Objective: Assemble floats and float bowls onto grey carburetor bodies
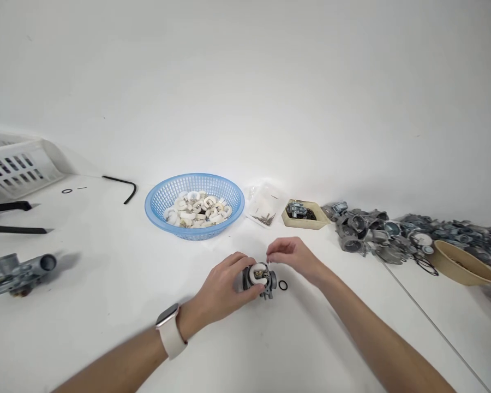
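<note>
My left hand [223, 281] is closed around a small grey metal carburetor [273, 280] on the white table, steadying it from the left. Its open side faces up, showing a white ring-shaped float [253, 277] and brass parts inside. Just above the carburetor's right edge, my right hand [292, 255] is pinched. Something thin and pale seems to stick down from its fingertips, too small to make out. A black O-ring [287, 285] lies flat right of the carburetor.
Behind stand a blue basket [149, 210] of white floats, a plastic bag [263, 201] of small pins and a beige tray [322, 221]. Carburetor bodies [368, 232] are heaped right, beside a tan bowl [460, 273]. Another carburetor [22, 273] and a white crate [20, 164] are left.
</note>
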The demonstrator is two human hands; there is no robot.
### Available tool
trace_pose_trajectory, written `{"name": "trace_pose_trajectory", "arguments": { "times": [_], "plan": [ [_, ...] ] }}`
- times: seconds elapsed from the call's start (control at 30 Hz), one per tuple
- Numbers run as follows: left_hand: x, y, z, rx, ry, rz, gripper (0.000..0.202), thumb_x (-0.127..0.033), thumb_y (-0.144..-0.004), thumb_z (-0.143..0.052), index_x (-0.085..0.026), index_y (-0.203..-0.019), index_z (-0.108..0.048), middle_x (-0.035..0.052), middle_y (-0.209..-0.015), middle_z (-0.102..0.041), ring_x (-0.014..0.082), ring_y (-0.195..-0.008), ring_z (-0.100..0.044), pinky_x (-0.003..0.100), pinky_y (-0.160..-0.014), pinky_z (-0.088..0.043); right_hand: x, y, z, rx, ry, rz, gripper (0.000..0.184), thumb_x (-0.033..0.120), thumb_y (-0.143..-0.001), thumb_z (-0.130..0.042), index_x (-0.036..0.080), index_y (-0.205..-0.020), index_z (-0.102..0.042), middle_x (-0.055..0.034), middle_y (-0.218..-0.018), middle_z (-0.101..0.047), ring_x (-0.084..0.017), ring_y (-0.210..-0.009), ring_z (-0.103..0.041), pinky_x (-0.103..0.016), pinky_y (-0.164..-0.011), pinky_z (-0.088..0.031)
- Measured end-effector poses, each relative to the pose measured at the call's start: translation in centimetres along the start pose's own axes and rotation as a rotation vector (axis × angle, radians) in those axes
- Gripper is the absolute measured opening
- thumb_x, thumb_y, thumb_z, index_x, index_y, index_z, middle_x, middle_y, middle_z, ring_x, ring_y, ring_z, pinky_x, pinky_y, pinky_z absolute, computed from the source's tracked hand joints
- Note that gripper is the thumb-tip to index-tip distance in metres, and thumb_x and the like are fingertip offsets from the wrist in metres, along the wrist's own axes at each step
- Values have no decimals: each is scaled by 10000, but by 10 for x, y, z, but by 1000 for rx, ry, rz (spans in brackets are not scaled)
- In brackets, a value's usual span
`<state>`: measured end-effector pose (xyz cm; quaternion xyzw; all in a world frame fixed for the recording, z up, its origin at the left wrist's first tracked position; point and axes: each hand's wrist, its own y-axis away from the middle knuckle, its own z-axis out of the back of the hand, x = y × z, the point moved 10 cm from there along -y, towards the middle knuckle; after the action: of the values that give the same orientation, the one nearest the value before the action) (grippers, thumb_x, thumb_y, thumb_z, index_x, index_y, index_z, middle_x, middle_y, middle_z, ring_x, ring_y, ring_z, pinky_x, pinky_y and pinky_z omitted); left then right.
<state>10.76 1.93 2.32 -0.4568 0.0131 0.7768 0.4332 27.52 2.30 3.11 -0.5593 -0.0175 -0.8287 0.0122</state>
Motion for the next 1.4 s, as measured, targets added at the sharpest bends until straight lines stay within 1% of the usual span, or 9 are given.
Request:
{"name": "trace_pose_trajectory", "arguments": {
  "times": [0.07,0.13,0.3,0.37,0.5,0.8,1.07,1.23,1.4],
  "plan": [
    [-1,0,0,-1,3,-1,318,-353,-891,-728,-267,-1177,-617,42,-1121,-659,223,-1000,-647,362,-878,-546,-9,17,-8,-52,-104,-19,178,359,-799,-745,192,-861,-737,-25,-801,-755,-188,-769,-700,-341,-739,-557],
    [-2,-1,0,-2,6,2,305,-324,-875,-731,-262,-1149,-614,39,-1097,-659,216,-962,-650,355,-851,-547,-13,25,-11,-96,-182,-30,170,357,-800,-756,202,-868,-743,-13,-793,-740,-174,-748,-678,-324,-716,-541],
    [-4,-1,0,-3,-9,7,325,-281,-870,-727,-267,-1166,-592,33,-1129,-644,207,-989,-646,345,-865,-540,-15,27,-11,-168,-295,-30,158,353,-787,-794,212,-853,-767,-9,-792,-735,-173,-748,-663,-320,-721,-524],
    [-7,-2,0,-3,-16,-11,321,-272,-881,-714,-264,-1178,-590,44,-1151,-640,214,-1027,-641,349,-895,-539,-16,27,-11,-179,-315,-24,153,349,-781,-801,213,-849,-778,-14,-802,-743,-178,-761,-666,-323,-730,-523],
    [-12,-3,3,-36,-68,-62,301,-279,-883,-714,-253,-1162,-604,63,-1150,-641,229,-1033,-648,349,-883,-554,-18,26,-13,-185,-332,-21,139,338,-785,-795,215,-850,-787,-18,-804,-742,-179,-762,-661,-322,-727,-516],
    [-19,3,8,-130,-198,-144,341,-272,-893,-712,-245,-1228,-655,85,-1211,-651,240,-1086,-676,350,-943,-578,-22,25,-20,-128,-367,-73,157,343,-772,-787,201,-837,-801,-29,-770,-738,-191,-752,-663,-323,-714,-502],
    [-24,0,9,-156,-216,-204,312,-246,-888,-710,-234,-1200,-692,69,-1120,-681,213,-976,-705,318,-859,-602,-24,27,-20,-100,-372,-154,189,364,-770,-790,203,-865,-813,-32,-815,-752,-195,-834,-659,-314,-790,-485],
    [-19,3,8,-148,-226,-188,307,-262,-895,-720,-239,-1199,-679,61,-1110,-676,205,-963,-701,319,-849,-596,-17,29,-17,-88,-282,-151,155,316,-817,-711,237,-881,-828,-36,-1014,-721,-181,-856,-582,-310,-746,-440],
    [-18,3,7,-150,-218,-187,283,-266,-908,-720,-239,-1186,-669,73,-1115,-670,213,-985,-688,323,-849,-588,-10,31,-20,29,-224,-111,203,233,-803,-644,235,-918,-812,-46,-1101,-673,-179,-871,-567,-302,-719,-439]
  ]
}}
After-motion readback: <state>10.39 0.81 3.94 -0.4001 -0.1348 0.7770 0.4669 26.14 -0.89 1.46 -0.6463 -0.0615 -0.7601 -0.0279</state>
